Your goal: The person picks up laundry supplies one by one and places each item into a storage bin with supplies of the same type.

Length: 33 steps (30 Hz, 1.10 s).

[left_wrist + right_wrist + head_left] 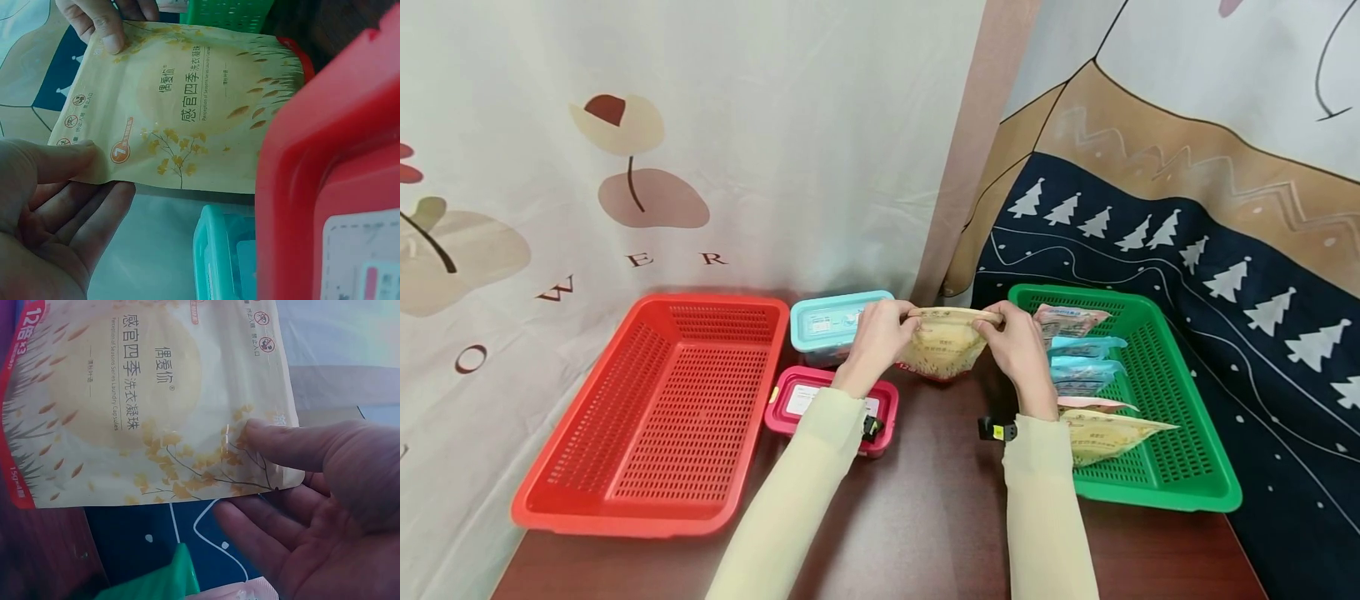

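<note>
Between both hands is a pale yellow laundry capsule pouch (946, 343), printed with flowers and a red lower band. My left hand (880, 340) pinches one top corner, thumb on the printed front. The other top corner is pinched by my right hand (1017, 350), fingers behind the pouch in the right wrist view. The pouch hangs upright over the table's back part. Left of it sit a container with a light blue lid (827, 323) and, nearer, one with a pink-red lid (782, 406), partly covered by my left forearm.
A red basket (625, 504) with slotted walls stands on the left. On the right, a green basket (1195, 467) holds several pouches, among them a blue one (1086, 371) and a yellow one (1105, 435). Patterned curtains (820, 150) hang behind the brown table (932, 517).
</note>
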Each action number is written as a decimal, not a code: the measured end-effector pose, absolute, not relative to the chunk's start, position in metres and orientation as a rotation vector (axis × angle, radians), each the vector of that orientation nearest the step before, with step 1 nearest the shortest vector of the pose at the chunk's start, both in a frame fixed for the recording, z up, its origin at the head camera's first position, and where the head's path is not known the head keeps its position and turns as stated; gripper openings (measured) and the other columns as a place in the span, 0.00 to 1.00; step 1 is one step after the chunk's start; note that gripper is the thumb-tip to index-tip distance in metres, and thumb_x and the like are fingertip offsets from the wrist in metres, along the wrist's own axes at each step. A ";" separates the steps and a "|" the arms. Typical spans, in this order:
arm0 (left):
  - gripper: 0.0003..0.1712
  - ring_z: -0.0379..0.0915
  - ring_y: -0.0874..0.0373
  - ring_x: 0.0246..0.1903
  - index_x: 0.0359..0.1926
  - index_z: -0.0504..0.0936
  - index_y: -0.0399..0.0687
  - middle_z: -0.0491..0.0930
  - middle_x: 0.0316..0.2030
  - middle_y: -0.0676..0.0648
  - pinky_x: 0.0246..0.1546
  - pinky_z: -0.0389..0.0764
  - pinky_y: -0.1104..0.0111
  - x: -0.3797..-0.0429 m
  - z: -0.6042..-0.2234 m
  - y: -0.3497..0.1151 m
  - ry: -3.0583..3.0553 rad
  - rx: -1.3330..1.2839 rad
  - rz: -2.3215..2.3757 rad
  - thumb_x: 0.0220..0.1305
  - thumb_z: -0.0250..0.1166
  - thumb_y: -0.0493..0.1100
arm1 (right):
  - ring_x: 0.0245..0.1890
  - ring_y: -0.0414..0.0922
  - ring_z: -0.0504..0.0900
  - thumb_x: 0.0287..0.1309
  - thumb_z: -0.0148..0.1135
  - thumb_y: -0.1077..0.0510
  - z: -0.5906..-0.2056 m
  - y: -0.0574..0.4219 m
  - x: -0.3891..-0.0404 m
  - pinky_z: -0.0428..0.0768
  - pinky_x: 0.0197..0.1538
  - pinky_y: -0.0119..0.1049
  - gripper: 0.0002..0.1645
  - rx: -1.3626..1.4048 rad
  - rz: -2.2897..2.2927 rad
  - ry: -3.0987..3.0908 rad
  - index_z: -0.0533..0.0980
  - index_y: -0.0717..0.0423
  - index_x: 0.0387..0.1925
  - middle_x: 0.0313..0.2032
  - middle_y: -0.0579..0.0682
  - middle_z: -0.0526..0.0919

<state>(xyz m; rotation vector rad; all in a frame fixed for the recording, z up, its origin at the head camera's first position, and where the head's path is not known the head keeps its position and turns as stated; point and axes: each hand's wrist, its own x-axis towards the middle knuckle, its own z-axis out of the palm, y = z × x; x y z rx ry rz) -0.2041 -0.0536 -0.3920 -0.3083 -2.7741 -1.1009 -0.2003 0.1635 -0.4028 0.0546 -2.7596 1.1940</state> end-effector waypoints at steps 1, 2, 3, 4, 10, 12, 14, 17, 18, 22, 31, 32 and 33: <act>0.07 0.74 0.55 0.32 0.39 0.91 0.43 0.88 0.34 0.47 0.30 0.73 0.67 -0.203 -0.392 -0.054 -2.768 -0.311 -1.102 0.71 0.67 0.37 | 0.43 0.59 0.80 0.71 0.66 0.56 -0.403 0.163 -0.199 0.60 0.71 0.58 0.13 0.056 1.196 -2.754 0.81 0.63 0.48 0.42 0.63 0.85; 0.07 0.74 0.55 0.32 0.39 0.92 0.43 0.88 0.34 0.47 0.30 0.73 0.66 -0.203 -0.392 -0.055 -2.763 -0.314 -1.101 0.71 0.67 0.38 | 0.43 0.60 0.80 0.70 0.66 0.56 -0.403 0.163 -0.198 0.55 0.74 0.58 0.13 0.059 1.195 -2.747 0.81 0.63 0.47 0.41 0.63 0.85; 0.07 0.74 0.55 0.32 0.40 0.92 0.43 0.89 0.34 0.47 0.30 0.73 0.66 -0.202 -0.392 -0.056 -2.761 -0.316 -1.102 0.70 0.67 0.38 | 0.43 0.59 0.80 0.70 0.67 0.56 -0.403 0.163 -0.197 0.52 0.76 0.58 0.13 0.063 1.194 -2.741 0.81 0.63 0.47 0.40 0.62 0.86; 0.07 0.74 0.55 0.32 0.40 0.92 0.43 0.89 0.34 0.47 0.30 0.72 0.66 -0.201 -0.393 -0.056 -2.761 -0.319 -1.097 0.70 0.67 0.38 | 0.42 0.59 0.80 0.70 0.67 0.56 -0.404 0.162 -0.196 0.51 0.76 0.58 0.13 0.063 1.197 -2.733 0.81 0.63 0.47 0.40 0.62 0.86; 0.07 0.73 0.55 0.30 0.42 0.92 0.44 0.89 0.34 0.47 0.30 0.71 0.65 -0.195 -0.393 -0.060 -2.759 -0.330 -1.107 0.70 0.68 0.40 | 0.39 0.57 0.79 0.69 0.68 0.56 -0.407 0.162 -0.187 0.71 0.55 0.52 0.14 0.046 1.258 -2.672 0.82 0.64 0.47 0.38 0.61 0.85; 0.08 0.74 0.55 0.31 0.42 0.92 0.44 0.89 0.35 0.47 0.32 0.73 0.64 -0.192 -0.392 -0.061 -2.753 -0.323 -1.123 0.70 0.69 0.41 | 0.38 0.56 0.78 0.68 0.69 0.56 -0.408 0.162 -0.185 0.73 0.47 0.49 0.14 0.046 1.277 -2.647 0.82 0.64 0.47 0.38 0.61 0.85; 0.07 0.76 0.54 0.33 0.42 0.92 0.45 0.89 0.35 0.47 0.35 0.74 0.63 -0.190 -0.391 -0.061 -2.744 -0.316 -1.132 0.69 0.69 0.41 | 0.37 0.55 0.79 0.68 0.69 0.56 -0.409 0.162 -0.183 0.73 0.44 0.45 0.14 0.044 1.299 -2.625 0.82 0.64 0.47 0.38 0.61 0.86; 0.07 0.76 0.54 0.34 0.42 0.92 0.45 0.90 0.36 0.48 0.36 0.75 0.62 -0.185 -0.389 -0.062 -2.727 -0.306 -1.174 0.69 0.70 0.41 | 0.37 0.51 0.81 0.67 0.70 0.57 -0.411 0.162 -0.179 0.75 0.41 0.35 0.13 0.028 1.394 -2.572 0.82 0.64 0.46 0.39 0.61 0.87; 0.07 0.75 0.54 0.34 0.42 0.92 0.45 0.90 0.36 0.48 0.35 0.75 0.62 -0.183 -0.388 -0.062 -2.719 -0.304 -1.192 0.69 0.70 0.41 | 0.37 0.50 0.82 0.66 0.70 0.58 -0.411 0.162 -0.178 0.75 0.41 0.32 0.13 0.024 1.426 -2.554 0.82 0.64 0.46 0.39 0.60 0.87; 0.08 0.74 0.55 0.32 0.44 0.92 0.44 0.90 0.37 0.48 0.33 0.74 0.65 -0.177 -0.387 -0.063 -2.680 -0.299 -1.257 0.69 0.70 0.41 | 0.36 0.41 0.82 0.65 0.71 0.60 -0.410 0.161 -0.172 0.76 0.38 0.22 0.13 0.020 1.556 -2.465 0.82 0.66 0.45 0.41 0.61 0.87; 0.08 0.75 0.57 0.32 0.44 0.92 0.45 0.89 0.38 0.49 0.28 0.74 0.66 -0.161 -0.382 -0.067 -2.585 -0.336 -1.361 0.68 0.71 0.41 | 0.38 0.38 0.82 0.66 0.71 0.58 -0.397 0.161 -0.160 0.77 0.40 0.24 0.14 0.018 1.675 -2.379 0.80 0.65 0.45 0.42 0.61 0.87; 0.07 0.75 0.57 0.33 0.44 0.92 0.46 0.89 0.38 0.49 0.28 0.75 0.66 -0.160 -0.382 -0.067 -2.581 -0.336 -1.370 0.68 0.71 0.41 | 0.38 0.38 0.82 0.66 0.71 0.58 -0.396 0.162 -0.158 0.78 0.40 0.24 0.14 0.019 1.673 -2.379 0.81 0.65 0.45 0.42 0.61 0.87; 0.07 0.75 0.57 0.33 0.44 0.92 0.46 0.89 0.38 0.49 0.29 0.75 0.66 -0.159 -0.381 -0.067 -2.577 -0.338 -1.375 0.68 0.71 0.41 | 0.38 0.38 0.82 0.66 0.71 0.58 -0.394 0.162 -0.157 0.78 0.41 0.24 0.14 0.021 1.672 -2.377 0.81 0.64 0.45 0.42 0.60 0.87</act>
